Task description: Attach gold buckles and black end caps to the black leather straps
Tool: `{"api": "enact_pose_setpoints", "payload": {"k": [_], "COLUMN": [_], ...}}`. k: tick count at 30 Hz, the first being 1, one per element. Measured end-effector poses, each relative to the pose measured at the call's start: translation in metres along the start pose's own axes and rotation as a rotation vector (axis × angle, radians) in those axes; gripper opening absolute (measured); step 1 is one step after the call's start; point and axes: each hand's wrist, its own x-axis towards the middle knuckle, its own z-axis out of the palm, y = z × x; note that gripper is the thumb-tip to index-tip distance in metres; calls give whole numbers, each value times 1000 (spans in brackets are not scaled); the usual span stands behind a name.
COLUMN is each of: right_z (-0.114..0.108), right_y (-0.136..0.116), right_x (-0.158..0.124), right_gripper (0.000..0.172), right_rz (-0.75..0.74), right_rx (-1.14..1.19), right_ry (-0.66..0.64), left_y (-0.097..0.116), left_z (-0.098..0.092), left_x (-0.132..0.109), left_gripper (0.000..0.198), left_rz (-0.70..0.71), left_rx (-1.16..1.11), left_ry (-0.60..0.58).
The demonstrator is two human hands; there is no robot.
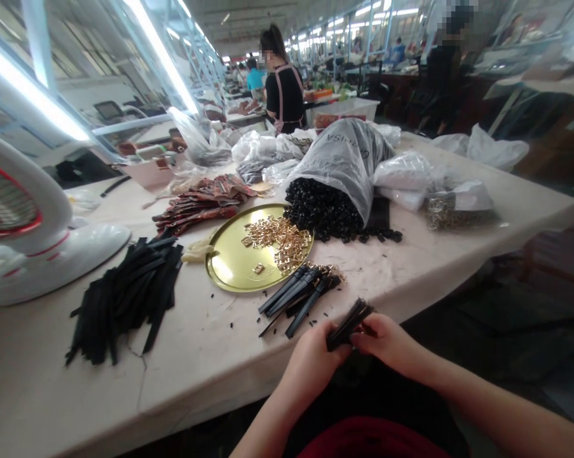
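Observation:
A bundle of black straps (348,324) is held just off the table's front edge. My left hand (318,350) is closed around its lower end. My right hand (379,334) pinches the bundle's other side near the top, its fingertips partly hidden. Close by on the table lies a small pile of black straps with gold buckles (302,294). Behind it, gold buckles (287,242) are heaped on a round gold tray (227,267). A larger pile of plain black strips (124,299) spreads out to the left.
Small black pieces (320,203) spill from a big clear plastic bag (348,159). Reddish-brown strips (201,200) lie behind the tray, and a white fan (43,254) stands at left. Filled plastic bags (410,175) sit at right. A co-worker (287,89) stands beyond the table (210,381).

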Motion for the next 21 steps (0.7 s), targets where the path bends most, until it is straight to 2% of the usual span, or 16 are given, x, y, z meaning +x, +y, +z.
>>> {"api": "enact_pose_setpoints", "payload": {"k": [2, 4, 6, 8, 10, 12, 15, 18, 21], "right_z": [4, 5, 4, 4, 6, 10, 15, 11, 3], "right_y": [-10, -23, -37, -50, -56, -57, -53, -53, -60], "right_x": [12, 32, 58, 85, 107, 123, 132, 125, 112], "right_gripper": [11, 11, 12, 15, 18, 17, 19, 26, 32], "right_rz": [-20, -113, -265, -355, -379, -390, -414, -424, -347], "right_rx": [-27, -88, -226, -403, -519, -566, -616, -620, -451], "right_ry": [-2, 20, 109, 221, 293, 320, 333, 321, 215], "left_y": [2, 3, 1, -2, -5, -9, -13, -13, -10], "left_z": [-12, -38, -72, -103, -122, -125, -108, -86, -68], "left_x": [3, 6, 7, 4, -1, -7, -11, -6, 3], "left_gripper": [10, 12, 18, 23, 27, 28, 27, 26, 22], "left_rz": [16, 49, 77, -18, -67, -79, -140, -224, -312], "left_rx": [23, 31, 58, 27, -201, -585, -1122, -1396, -1527], "left_ry": [14, 87, 305, 540, 604, 517, 276, 86, -36]}}
